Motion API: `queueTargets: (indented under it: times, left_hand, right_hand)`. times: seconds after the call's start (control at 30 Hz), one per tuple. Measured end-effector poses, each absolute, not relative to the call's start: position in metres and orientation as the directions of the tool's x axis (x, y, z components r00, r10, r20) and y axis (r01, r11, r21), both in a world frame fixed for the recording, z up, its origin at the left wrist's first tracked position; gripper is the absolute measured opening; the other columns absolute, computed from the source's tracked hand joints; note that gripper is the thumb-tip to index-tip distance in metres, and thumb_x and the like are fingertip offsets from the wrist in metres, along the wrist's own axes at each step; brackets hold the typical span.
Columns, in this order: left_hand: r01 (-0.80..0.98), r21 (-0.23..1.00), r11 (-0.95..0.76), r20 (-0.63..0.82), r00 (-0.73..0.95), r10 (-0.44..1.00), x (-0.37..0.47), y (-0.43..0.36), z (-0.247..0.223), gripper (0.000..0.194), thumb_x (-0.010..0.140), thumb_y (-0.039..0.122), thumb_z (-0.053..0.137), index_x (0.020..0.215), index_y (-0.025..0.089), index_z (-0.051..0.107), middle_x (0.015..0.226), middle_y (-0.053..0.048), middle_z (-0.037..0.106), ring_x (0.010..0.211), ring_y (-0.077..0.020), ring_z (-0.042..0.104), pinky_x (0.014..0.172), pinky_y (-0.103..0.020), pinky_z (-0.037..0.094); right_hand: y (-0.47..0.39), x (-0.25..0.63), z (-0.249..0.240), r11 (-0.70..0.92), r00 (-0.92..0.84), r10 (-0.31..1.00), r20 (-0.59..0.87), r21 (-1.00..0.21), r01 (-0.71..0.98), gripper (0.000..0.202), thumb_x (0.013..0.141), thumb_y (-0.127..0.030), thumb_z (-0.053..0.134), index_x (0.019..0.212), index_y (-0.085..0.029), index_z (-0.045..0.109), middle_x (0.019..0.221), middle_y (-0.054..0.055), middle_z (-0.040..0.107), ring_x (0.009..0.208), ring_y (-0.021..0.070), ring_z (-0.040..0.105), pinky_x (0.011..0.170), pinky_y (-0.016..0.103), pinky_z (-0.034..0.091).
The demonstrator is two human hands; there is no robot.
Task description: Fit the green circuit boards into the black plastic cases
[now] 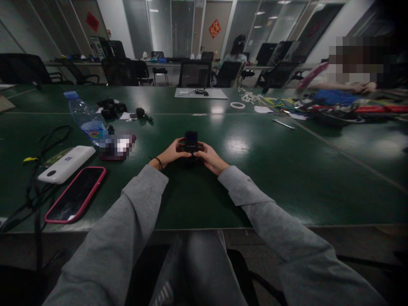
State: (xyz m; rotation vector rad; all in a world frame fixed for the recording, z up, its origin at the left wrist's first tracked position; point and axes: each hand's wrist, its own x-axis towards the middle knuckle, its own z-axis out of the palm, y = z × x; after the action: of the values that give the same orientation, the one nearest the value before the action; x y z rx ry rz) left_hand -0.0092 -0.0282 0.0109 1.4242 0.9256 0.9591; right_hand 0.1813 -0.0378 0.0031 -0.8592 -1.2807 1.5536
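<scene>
Grey sleeves (108,233) come nearest the head camera, crossing the near edge of the green table (280,182). Your left hand (174,152) and right hand (209,156) are clamped on opposite sides of a small black device (191,138), thumbs close together at its lower end; it is in from the middle of the near edge, and whether its underside touches the tabletop cannot be told. It could tip or slip if one hand loosened before the other. Toward the near-left corner lies your pink-rimmed phone (76,195), beside a white power bank (67,165); a black cable (37,242) hangs over the edge there, and snagging it might drag nearby things off.
</scene>
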Motion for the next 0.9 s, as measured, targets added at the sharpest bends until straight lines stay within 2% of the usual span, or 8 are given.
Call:
queueTargets:
  times: [0.3,0.5,0.9]
  left_hand:
    - [0.025,0.998,-0.063,0.05,0.361,0.931,-0.0104,-0.0249,0.0071,0.1,0.059,0.028,0.085,0.144,0.015,0.035,0.132,-0.018,0.055,0.124,-0.0292,0.053,0.108,-0.049,0.037]
    - [0.027,0.997,-0.068,0.054,0.356,0.933,-0.0105,-0.0246,0.0069,0.103,0.059,0.028,0.085,0.145,0.011,0.033,0.132,-0.02,0.055,0.125,-0.0298,0.052,0.108,-0.048,0.038]
    - [0.007,0.998,-0.07,0.063,0.357,0.932,-0.0092,-0.0266,0.0086,0.1,0.06,0.027,0.085,0.144,0.013,0.034,0.133,-0.019,0.055,0.126,-0.0303,0.051,0.108,-0.049,0.037]
  right_hand:
    - [-0.0392,0.181,0.0054,-0.046,-0.351,0.936,0.033,-0.976,-0.214,0.059,0.063,-0.021,0.072,0.119,-0.022,0.052,0.114,0.006,0.064,0.112,0.0233,0.06,0.11,0.046,0.04]
    - [-0.0372,0.182,0.003,-0.055,-0.358,0.933,0.029,-0.973,-0.224,0.063,0.062,-0.023,0.074,0.121,-0.022,0.053,0.115,0.006,0.063,0.111,0.0226,0.058,0.107,0.043,0.042]
    - [-0.0386,0.1817,0.0049,-0.083,-0.354,0.935,0.011,-0.965,-0.25,0.061,0.061,-0.022,0.075,0.118,-0.023,0.054,0.116,0.004,0.064,0.108,0.0217,0.059,0.105,0.041,0.043]
